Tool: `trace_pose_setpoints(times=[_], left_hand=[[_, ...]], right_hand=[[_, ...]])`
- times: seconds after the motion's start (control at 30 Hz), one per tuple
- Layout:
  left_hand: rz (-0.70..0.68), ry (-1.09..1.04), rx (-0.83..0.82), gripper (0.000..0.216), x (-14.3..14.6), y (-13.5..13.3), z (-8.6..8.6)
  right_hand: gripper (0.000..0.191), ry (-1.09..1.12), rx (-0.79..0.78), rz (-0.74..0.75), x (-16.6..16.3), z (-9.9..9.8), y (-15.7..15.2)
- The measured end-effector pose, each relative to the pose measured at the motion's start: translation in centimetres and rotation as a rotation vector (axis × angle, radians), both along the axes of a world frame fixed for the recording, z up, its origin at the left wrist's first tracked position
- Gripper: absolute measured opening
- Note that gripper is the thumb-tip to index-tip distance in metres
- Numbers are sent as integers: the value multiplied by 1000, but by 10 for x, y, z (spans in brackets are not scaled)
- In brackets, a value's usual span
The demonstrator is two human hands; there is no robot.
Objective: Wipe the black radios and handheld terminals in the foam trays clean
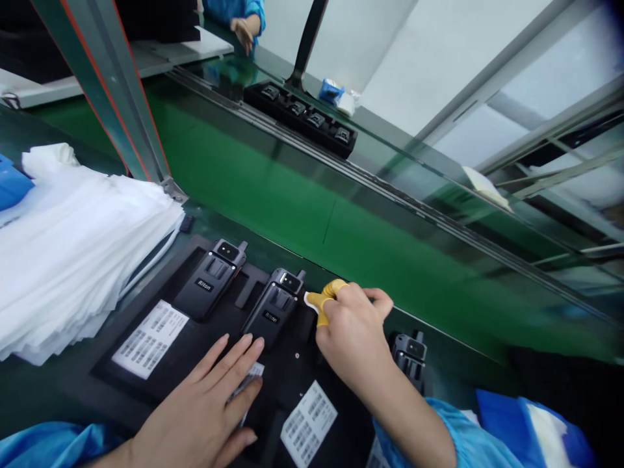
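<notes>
My left hand point(199, 396) lies with its fingers stretched out on the black foam tray point(266, 403). Its fingertips are at the lower end of a black handheld radio point(273, 305) marked Riton and partly cover a label sheet. Yellow finger covers are on the pinched fingers of my right hand point(353, 325), just right of that radio's antenna. A bit of white shows at their tips; I cannot make out what it is. Another handheld radio point(210, 279) lies in the tray to the left, above a barcode label sheet point(150, 338). A third radio point(410, 357) is partly hidden behind my right forearm.
White sleeves or bags point(82, 240) are stacked at the left, beside a metal post point(117, 97). A glass shelf carries a black holder point(299, 117) with several small dark parts. Blue-and-white packets point(536, 422) lie at the right. Across the shelf, a person's hand point(244, 32) shows.
</notes>
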State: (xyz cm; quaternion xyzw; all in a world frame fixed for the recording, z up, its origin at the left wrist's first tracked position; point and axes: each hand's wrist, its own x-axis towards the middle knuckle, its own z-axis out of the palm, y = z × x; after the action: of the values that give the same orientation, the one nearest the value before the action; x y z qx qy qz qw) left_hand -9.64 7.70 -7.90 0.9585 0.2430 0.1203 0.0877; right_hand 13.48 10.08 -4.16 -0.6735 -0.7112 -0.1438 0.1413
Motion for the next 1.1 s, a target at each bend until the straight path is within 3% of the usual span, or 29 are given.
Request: trace_pose_setpoints(times=[0.13,0.33,0.63,0.83,0.93,1.1], left_hand=[[3,-9,7,37,1,0,-2],[22,20,34,38,3,0,0],[2,33,15,37,2,1,3],[-29,25,19,38,1,5,7],[-24,35,42,38,1,3,6],[-25,52,71,39,-1,3,5]], right_hand=[[24,-74,118,21,5,1,3],[23,-201,192,184,-22,-10,12],[29,-203,157,239,-7,-18,-5],[31,-170,153,93,12,-22,-16],[31,-159,163,85,7,-18,-9],[21,-214,178,222,-19,-10,11]])
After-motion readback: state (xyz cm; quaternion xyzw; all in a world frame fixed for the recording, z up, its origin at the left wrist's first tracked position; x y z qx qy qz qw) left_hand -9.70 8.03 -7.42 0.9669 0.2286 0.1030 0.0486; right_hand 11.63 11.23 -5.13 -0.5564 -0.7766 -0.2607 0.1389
